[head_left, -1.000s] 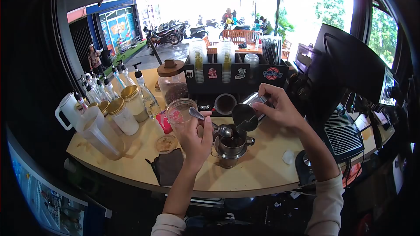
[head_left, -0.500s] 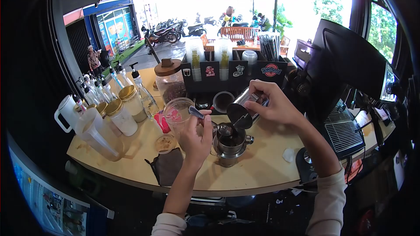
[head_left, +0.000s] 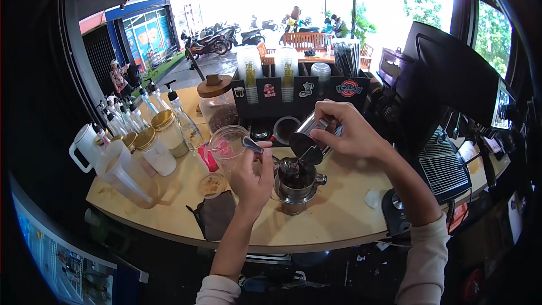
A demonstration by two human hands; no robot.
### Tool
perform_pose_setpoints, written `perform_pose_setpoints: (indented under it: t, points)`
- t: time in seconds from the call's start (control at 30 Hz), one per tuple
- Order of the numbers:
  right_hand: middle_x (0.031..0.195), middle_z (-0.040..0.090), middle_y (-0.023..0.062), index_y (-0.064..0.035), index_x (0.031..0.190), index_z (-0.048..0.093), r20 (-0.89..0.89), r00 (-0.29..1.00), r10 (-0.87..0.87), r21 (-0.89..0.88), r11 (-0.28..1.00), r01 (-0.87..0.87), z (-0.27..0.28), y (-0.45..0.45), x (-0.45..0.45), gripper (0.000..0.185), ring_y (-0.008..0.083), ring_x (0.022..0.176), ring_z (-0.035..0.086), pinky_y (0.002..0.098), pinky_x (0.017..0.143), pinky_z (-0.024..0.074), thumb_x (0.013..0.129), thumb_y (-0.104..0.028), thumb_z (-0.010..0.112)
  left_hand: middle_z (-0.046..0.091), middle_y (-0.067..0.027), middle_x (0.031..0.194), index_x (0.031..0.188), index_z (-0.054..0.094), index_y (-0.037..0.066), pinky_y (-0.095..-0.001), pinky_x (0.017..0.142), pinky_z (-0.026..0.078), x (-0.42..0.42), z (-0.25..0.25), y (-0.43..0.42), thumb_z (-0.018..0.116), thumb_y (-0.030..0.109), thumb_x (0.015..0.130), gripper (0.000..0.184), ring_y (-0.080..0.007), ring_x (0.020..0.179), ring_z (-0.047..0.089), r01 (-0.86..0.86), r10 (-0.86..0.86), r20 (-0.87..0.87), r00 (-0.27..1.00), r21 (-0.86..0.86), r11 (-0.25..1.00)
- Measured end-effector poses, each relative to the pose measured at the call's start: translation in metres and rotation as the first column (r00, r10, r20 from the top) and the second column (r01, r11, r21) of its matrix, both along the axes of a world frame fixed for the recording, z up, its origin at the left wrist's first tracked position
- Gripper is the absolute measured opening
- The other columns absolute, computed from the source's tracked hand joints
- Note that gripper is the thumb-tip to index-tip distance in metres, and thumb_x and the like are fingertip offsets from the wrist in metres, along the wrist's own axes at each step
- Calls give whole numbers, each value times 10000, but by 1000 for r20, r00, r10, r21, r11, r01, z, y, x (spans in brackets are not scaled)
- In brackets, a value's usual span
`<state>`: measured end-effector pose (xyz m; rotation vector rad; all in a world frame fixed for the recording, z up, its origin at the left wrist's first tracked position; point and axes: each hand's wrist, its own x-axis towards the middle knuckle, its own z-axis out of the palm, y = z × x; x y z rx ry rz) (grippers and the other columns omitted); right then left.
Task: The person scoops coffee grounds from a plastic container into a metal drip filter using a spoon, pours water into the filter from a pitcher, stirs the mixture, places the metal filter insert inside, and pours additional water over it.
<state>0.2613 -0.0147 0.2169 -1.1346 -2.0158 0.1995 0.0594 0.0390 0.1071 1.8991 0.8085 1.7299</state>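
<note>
My left hand (head_left: 252, 176) pinches the handle of a metal spoon (head_left: 252, 145). The spoon's bowl is over the mouth of a metal drip coffee filter (head_left: 297, 193), which has a small side handle and dark contents. My right hand (head_left: 351, 131) grips a shiny metal pitcher (head_left: 308, 126), tilted to the left with its dark mouth just above the spoon and filter. A thin stream seems to run from its lip to the spoon. Behind my left hand stands a clear plastic cup (head_left: 219, 146), partly covered by the hand.
Left are jars with gold lids (head_left: 153, 149), a plastic measuring jug (head_left: 121, 172) and several pump bottles (head_left: 183, 116). A dark cloth (head_left: 217, 217) lies near the front edge beside a small tub (head_left: 213, 185). A black cup rack (head_left: 299, 95) stands behind; an espresso machine (head_left: 443, 164) is right.
The pitcher and my right hand have shifted slightly left and up. The spoon's bowl looks glossier, and my left hand has hardly moved.
</note>
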Motion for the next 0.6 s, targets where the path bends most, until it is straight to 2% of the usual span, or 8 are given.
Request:
perform_pose_setpoints:
  t: [0.03, 0.27, 0.37, 0.43, 0.6]
  points:
    - [603, 380, 46, 8, 774, 430, 5, 1000, -2, -3, 1000, 2, 0, 0, 0, 247, 103, 537, 361, 290, 494, 336, 797, -94, 654, 540, 14, 649, 1004, 608, -1, -189, 511, 398, 0, -1, 1, 535, 124, 942, 157, -33, 575, 519, -1, 2, -16, 1000, 63, 998]
    - [608, 398, 48, 10, 785, 427, -14, 1000, 16, -2, 1000, -16, -1, 0, 0, 242, 94, 539, 392, 284, 493, 352, 800, -85, 649, 538, 22, 652, 999, 612, 2, -191, 502, 388, -4, 3, -2, 545, 110, 934, 142, -22, 567, 500, -40, 45, -39, 998, 114, 993]
    - [610, 403, 47, 11, 784, 425, -15, 1000, 17, -14, 1000, -17, -2, 0, 0, 242, 89, 534, 396, 282, 488, 354, 801, -82, 648, 529, 24, 644, 994, 615, 1, -193, 499, 375, -7, 7, -4, 547, 85, 925, 128, -19, 559, 485, -77, 95, -82, 992, 196, 977]
    - [609, 402, 46, 10, 783, 425, -23, 1000, 21, -18, 1000, -22, -1, 0, -1, 241, 86, 532, 398, 283, 486, 353, 803, -81, 647, 547, -38, 646, 931, 635, 35, -311, 591, 388, -8, 13, -9, 580, 66, 875, 84, -149, 577, 524, -85, 91, -44, 995, 127, 988]
    - [605, 411, 40, 4, 780, 429, -13, 1000, 15, -18, 1000, -15, 1, 0, -4, 231, 77, 533, 413, 279, 485, 357, 810, -81, 641, 543, -36, 645, 932, 634, 35, -322, 608, 395, -10, 14, -10, 584, 76, 878, 85, -152, 583, 525, -69, 72, -21, 997, 122, 990]
